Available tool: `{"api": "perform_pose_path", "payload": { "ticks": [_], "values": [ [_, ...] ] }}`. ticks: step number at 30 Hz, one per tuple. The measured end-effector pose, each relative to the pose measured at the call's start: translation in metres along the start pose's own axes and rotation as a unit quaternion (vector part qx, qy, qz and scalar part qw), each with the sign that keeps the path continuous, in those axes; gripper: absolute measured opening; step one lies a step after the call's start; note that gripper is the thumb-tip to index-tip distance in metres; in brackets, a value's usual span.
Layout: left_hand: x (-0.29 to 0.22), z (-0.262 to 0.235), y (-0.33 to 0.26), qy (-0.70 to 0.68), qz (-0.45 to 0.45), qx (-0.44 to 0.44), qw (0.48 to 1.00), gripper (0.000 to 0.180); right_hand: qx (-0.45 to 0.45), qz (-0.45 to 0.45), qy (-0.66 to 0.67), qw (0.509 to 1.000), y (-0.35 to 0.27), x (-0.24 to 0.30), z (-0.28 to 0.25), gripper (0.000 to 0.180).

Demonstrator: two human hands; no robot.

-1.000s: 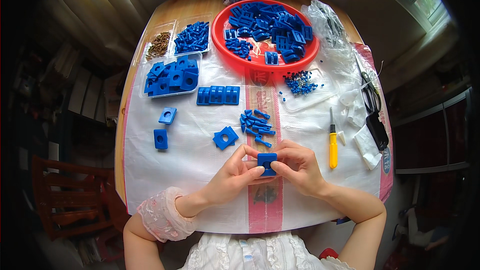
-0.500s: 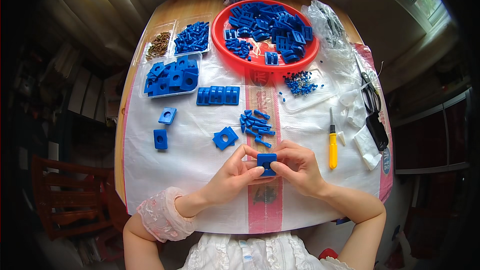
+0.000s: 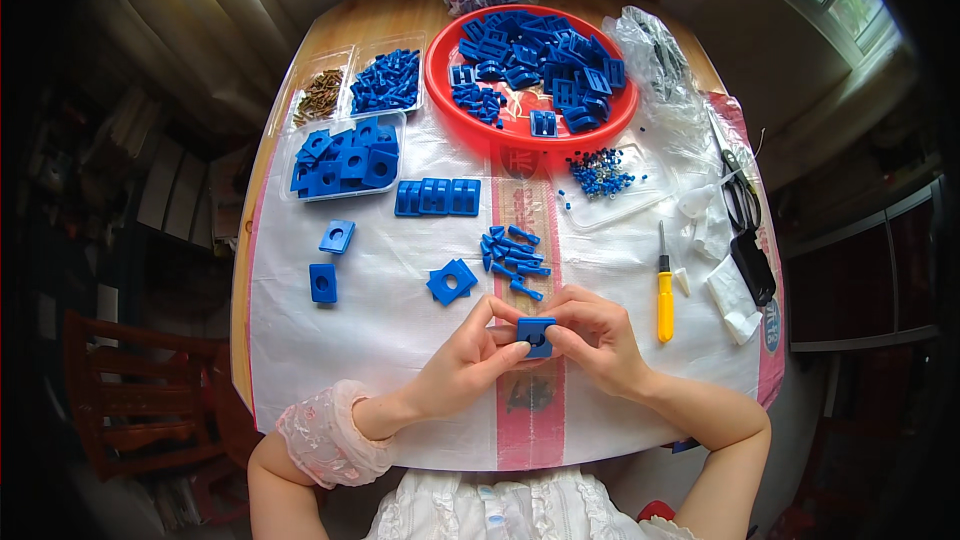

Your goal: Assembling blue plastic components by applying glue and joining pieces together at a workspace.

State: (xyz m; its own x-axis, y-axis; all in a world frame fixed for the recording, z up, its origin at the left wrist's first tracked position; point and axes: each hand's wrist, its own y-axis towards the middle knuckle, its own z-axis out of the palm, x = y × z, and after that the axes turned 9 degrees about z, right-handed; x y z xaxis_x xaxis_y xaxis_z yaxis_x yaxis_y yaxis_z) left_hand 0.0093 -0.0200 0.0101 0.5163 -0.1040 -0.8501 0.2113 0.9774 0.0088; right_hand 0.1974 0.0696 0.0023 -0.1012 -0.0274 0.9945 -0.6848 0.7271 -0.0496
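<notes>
Near the front middle of the table, a small blue square plastic piece with a round hole [image 3: 537, 328] is held between both hands. My left hand [image 3: 468, 352] pinches its left side, thumb near the hole. On the other side, my right hand [image 3: 602, 342] grips the right edge, thumb pressed against the face. Fingers behind the piece are partly hidden. Just beyond the hands lies a loose group of slim blue plastic parts [image 3: 515, 255]. Left of that, a few blue square plates [image 3: 452, 281] overlap.
A red basin [image 3: 437, 90] of blue assemblies stands at the back. Clear trays hold blue plates [image 3: 345, 158], slim blue parts [image 3: 385, 80] and brass-coloured screws [image 3: 320, 95]. Small blue-and-silver pieces [image 3: 600, 175] lie right of centre. A yellow-handled screwdriver [image 3: 665, 305] and black scissors [image 3: 738, 190] lie at right.
The blue square piece has tilted slightly in my fingers, its face turning more upward. Both hands keep hold of it; the whole view has shifted a little.
</notes>
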Motion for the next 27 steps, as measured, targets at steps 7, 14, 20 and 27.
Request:
{"api": "perform_pose_path", "payload": {
  "ticks": [7,14,20,27],
  "values": [
    [0.0006,0.0004,0.0002,-0.003,-0.002,0.007,1.000,0.018,-0.013,0.009,0.007,1.000,-0.0001,0.0050,0.0019,0.009],
    [-0.0007,0.0011,-0.0005,-0.009,-0.008,-0.002,1.000,0.020,0.023,0.048,-0.011,0.999,-0.0021,0.0053,-0.0027,0.013],
    [-0.0022,0.0017,-0.0004,-0.010,-0.008,0.001,1.000,0.020,0.026,0.060,0.000,0.998,-0.0026,0.0055,-0.0028,0.013],
    [-0.0012,-0.0002,0.0006,-0.021,-0.017,0.005,1.000,0.019,-0.006,0.025,0.014,1.000,-0.0019,0.0027,0.0015,0.010]
  ]
}}
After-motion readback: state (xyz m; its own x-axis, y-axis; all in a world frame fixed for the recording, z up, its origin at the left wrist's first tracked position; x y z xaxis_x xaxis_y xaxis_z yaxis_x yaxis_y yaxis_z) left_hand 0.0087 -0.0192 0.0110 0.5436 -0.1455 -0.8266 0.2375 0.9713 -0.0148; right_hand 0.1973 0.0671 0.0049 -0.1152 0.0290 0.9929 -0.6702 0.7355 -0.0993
